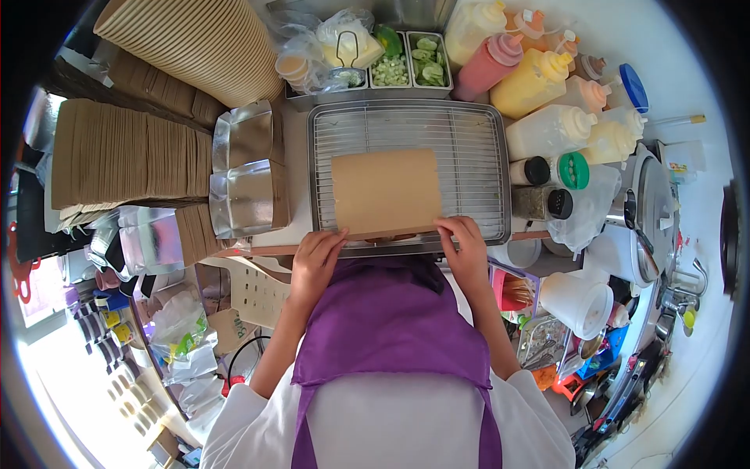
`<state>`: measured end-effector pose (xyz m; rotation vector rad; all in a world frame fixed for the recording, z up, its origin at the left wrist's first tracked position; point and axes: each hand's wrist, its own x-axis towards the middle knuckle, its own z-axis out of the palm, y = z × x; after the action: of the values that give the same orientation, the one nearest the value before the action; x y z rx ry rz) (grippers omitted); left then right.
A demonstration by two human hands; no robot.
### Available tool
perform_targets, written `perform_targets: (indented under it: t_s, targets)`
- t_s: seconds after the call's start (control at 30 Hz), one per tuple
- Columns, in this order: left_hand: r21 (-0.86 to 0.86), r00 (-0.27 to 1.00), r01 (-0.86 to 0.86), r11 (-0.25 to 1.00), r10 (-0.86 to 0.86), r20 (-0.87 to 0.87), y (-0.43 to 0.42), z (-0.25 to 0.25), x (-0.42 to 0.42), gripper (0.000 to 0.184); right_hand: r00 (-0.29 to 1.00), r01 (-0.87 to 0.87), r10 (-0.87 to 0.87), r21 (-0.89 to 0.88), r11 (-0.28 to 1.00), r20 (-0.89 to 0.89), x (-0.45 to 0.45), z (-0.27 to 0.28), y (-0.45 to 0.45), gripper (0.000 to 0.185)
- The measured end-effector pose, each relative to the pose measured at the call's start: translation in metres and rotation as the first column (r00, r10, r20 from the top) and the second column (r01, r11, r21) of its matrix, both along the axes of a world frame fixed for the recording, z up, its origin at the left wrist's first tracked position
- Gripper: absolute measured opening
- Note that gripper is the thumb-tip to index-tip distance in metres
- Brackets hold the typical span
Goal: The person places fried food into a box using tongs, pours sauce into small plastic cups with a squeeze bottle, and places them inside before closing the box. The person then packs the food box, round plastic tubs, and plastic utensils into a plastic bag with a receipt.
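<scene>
Pinching the near corners of a plain brown rectangular paper sheet [387, 187], 2 bare hands rest at its near edge. The fingers of the left hand [315, 258] are pressed together on the left corner, and those of the right hand [463, 241] on the right corner, with hardly any gap between thumb and fingertips. The sheet extends away from the fingers, spread nearly flat over a silver wire rack [473, 164] set in a rectangular grey metal tray [506, 187].

Beyond the tray stand 2 small rectangular steel containers [430, 87]: the left holds chopped pale-green pieces [391, 74], the right sliced green rounds [428, 64]. To the right, plastic squeeze bottles [531, 80] hold yellow, pinkish-red and pale contents, near 3 clear jars [533, 203], 2 with black lids and 1 with a green lid. On the left, 2 open silver-lined cardboard boxes [238, 199] sit beside a thick row of flat brown cardboard pieces [129, 156].
</scene>
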<state>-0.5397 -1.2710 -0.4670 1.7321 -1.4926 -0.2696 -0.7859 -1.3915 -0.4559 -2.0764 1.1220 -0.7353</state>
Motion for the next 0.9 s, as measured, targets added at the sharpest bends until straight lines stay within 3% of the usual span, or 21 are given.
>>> perform_targets:
  t_s: [0.23,0.37,0.47,0.53,0.63,0.73,0.83,0.9]
  targets:
    - [-0.112,0.995,0.016,0.994,-0.004,0.102,0.002,-0.015,-0.001,0.028,0.997,-0.077,0.077,-0.005,0.997,0.025,-0.003,-0.011,-0.003,0.028]
    - [0.061,0.997,0.065,0.996,-0.063,-0.037,0.008,-0.012,0.0,0.049,0.991,-0.13,0.119,0.188,0.974,0.069,0.001,0.012,-0.002,0.041]
    - [0.112,0.999,0.019,0.994,-0.024,0.047,0.009,-0.015,-0.005,0.059,0.981,-0.165,0.162,-0.022,0.986,-0.106,0.005,0.01,0.001,0.05]
    - [0.119,0.985,-0.078,0.99,0.058,0.161,0.007,-0.021,-0.013,0.058,0.989,-0.139,0.134,-0.081,0.987,-0.068,0.011,-0.006,-0.001,0.05]
    - [-0.126,0.955,-0.004,0.992,0.042,0.293,-0.009,-0.036,-0.008,0.068,0.988,-0.152,0.144,-0.184,0.971,-0.057,0.009,-0.033,-0.003,0.048]
    - [-0.04,0.927,0.161,0.986,-0.137,0.349,-0.024,-0.022,0.002,0.066,0.988,-0.155,0.151,-0.229,0.961,-0.032,0.002,-0.049,-0.006,0.045]
    - [0.155,0.88,0.303,0.94,-0.339,0.332,-0.036,-0.01,0.001,0.069,0.987,-0.156,0.161,-0.209,0.965,0.003,0.002,-0.056,-0.008,0.04]
    - [0.17,0.853,0.342,0.924,-0.381,0.357,-0.036,-0.011,0.0,0.072,0.981,-0.192,0.184,-0.229,0.954,-0.056,0.001,-0.048,-0.009,0.037]
